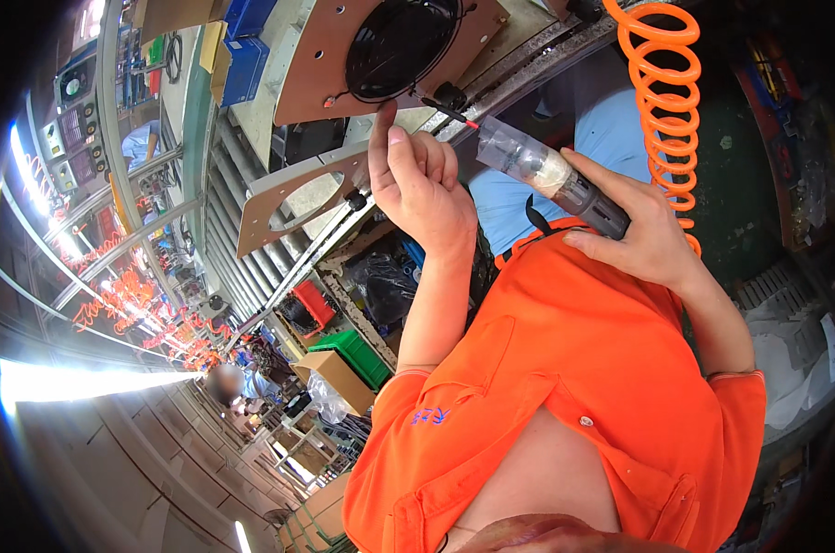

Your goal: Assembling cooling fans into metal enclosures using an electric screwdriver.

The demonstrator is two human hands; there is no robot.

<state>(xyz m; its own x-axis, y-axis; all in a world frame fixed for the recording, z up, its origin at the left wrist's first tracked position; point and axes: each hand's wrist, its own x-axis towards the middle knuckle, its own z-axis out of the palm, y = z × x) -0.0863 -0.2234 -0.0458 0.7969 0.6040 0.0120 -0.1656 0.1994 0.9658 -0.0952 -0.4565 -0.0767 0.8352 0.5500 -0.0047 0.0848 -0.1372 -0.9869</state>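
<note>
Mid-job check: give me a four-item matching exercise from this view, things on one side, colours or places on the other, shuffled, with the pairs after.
Column one
1. Coiled hose
2. Power driver
3. Left hand
4. Crate beside the cardboard box

Column two
A. Green
B. Fingertip by the edge of the brown panel
C. Orange
D. Gripped in the right hand

Pairs: 1-C, 2-D, 3-B, 4-A
</note>
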